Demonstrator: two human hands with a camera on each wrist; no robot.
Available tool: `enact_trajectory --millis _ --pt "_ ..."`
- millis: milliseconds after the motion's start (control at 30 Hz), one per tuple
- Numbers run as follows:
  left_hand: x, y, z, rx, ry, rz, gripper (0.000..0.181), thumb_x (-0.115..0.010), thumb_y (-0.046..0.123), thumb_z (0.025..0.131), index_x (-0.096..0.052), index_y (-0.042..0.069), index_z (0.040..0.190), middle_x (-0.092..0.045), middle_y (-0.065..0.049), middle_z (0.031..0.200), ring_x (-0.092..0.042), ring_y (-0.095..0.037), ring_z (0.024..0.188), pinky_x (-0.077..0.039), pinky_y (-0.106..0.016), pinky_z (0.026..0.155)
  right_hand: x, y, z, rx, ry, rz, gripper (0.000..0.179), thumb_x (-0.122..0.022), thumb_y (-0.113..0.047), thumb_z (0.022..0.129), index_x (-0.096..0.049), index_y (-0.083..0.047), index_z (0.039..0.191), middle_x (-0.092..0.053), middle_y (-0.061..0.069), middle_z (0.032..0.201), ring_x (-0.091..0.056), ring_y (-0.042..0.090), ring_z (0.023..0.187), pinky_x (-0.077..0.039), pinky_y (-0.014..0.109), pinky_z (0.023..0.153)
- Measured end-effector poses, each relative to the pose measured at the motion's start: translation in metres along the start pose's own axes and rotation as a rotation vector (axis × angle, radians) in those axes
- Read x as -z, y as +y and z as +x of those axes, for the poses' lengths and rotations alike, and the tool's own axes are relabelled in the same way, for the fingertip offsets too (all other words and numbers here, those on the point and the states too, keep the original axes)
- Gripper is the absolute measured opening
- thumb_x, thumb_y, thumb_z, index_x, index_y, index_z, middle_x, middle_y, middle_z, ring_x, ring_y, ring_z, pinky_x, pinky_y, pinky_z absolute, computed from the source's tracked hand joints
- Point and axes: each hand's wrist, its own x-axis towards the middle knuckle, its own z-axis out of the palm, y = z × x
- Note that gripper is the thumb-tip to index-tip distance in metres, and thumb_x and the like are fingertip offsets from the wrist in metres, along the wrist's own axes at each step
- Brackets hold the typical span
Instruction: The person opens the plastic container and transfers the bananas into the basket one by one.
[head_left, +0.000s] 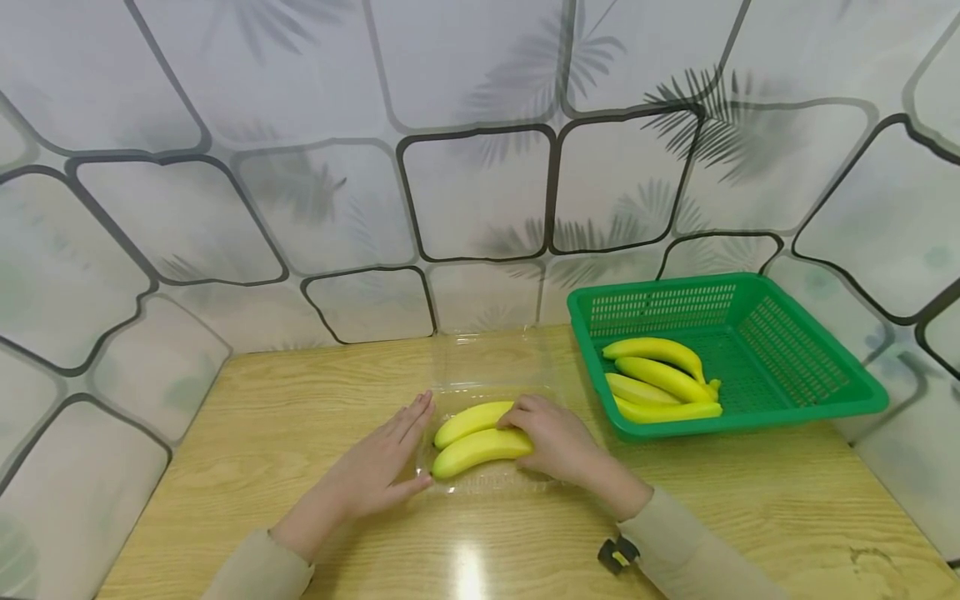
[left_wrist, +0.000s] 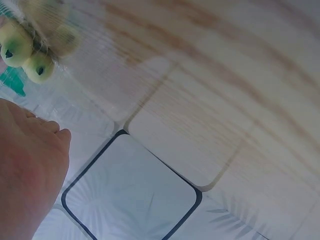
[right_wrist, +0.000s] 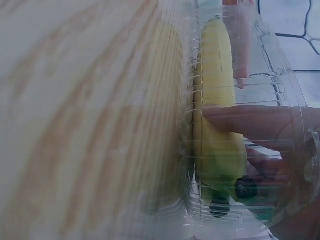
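Two yellow bananas (head_left: 480, 451) lie side by side in a clear plastic clamshell box (head_left: 495, 479), whose lid stands back toward the wall. My right hand (head_left: 555, 437) grips them at their right ends, fingers on the far banana and thumb against the near one. Through the clear box wall in the right wrist view, the thumb (right_wrist: 250, 120) lies across a banana (right_wrist: 216, 75). At the box's left side, my left hand (head_left: 382, 467) has its fingers extended and thumb apart. The left wrist view shows part of that hand (left_wrist: 30, 165) below the banana tips (left_wrist: 39, 66).
To the right, a green plastic basket (head_left: 810, 358) holds several more bananas (head_left: 660, 383). The wood-grain table (head_left: 300, 400) meets a wall (head_left: 480, 192) with a stone-and-leaf pattern at the back and sides. A small black object (head_left: 617, 554) is at the right sleeve.
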Motion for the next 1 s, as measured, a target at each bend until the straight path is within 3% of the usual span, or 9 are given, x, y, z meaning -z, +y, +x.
enact_trajectory --millis 467,800,1000 --pt "0.0001 0.0007 -0.0005 0.002 -0.004 0.001 0.094 -0.057 0.051 0.105 -0.016 -0.005 0.168 -0.013 -0.022 0.178 -0.019 -0.035 0.165 -0.028 -0.047 0.132 -0.0035 -0.0004 -0.0013 0.005 0.022 -0.016 0.048 -0.096 -0.014 0.076 -0.076 -0.016 0.119 -0.068 -0.001 0.112 -0.065 0.020 0.110 -0.063 0.040 0.090" --pt "0.0018 0.0015 -0.0005 0.007 -0.005 -0.011 0.093 -0.057 0.051 0.105 -0.017 -0.005 0.167 -0.013 -0.022 0.178 -0.019 -0.035 0.165 -0.029 -0.048 0.132 -0.0024 -0.0012 0.0000 0.022 -0.005 -0.064 0.054 -0.098 -0.012 0.073 -0.074 -0.018 0.122 -0.066 -0.001 0.113 -0.064 0.020 0.110 -0.062 0.041 0.090" --pt "0.0010 0.0004 -0.0002 0.003 0.001 -0.004 0.094 -0.058 0.051 0.105 -0.017 -0.005 0.168 -0.014 -0.022 0.178 -0.019 -0.035 0.165 -0.029 -0.048 0.132 -0.0007 -0.0019 0.0005 0.005 -0.009 -0.033 0.053 -0.096 -0.009 0.074 -0.075 -0.016 0.122 -0.065 -0.001 0.111 -0.063 0.020 0.108 -0.061 0.040 0.091"
